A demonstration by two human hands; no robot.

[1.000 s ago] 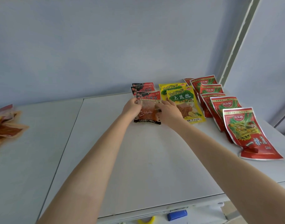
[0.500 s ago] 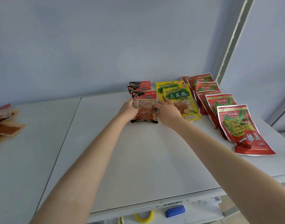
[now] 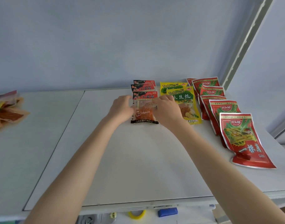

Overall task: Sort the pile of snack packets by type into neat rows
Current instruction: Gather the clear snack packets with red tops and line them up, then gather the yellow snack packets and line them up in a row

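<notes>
- The white, smooth-topped table [image 3: 138,167] carries three rows of sorted snacks at its far right, by the pale blue wall.
- The row of red foil pouches with green-onion artwork [image 3: 226,113] is the longest, overlapping like shingles toward the near edge.
- The unsorted pile of brown and orange packets [image 3: 6,109] lies well apart on the far left.
- The yellow-and-green potato-shred packets [image 3: 187,101], two overlapping, sit between the red pouches and the packet being placed.
- The clear-windowed packet with a red-and-black header and orange strips inside [image 3: 144,110] lies flat at the front of its own row, overlapping two like it behind.
- The left hand [image 3: 122,107] presses on its left edge and the right hand [image 3: 166,109] on its right edge; fingers rest curled against the film, pinning and squaring rather than lifting.
- It is probably light, thin, floppy and slippery on this surface, so steadying both side seams looks the safest hold.
</notes>
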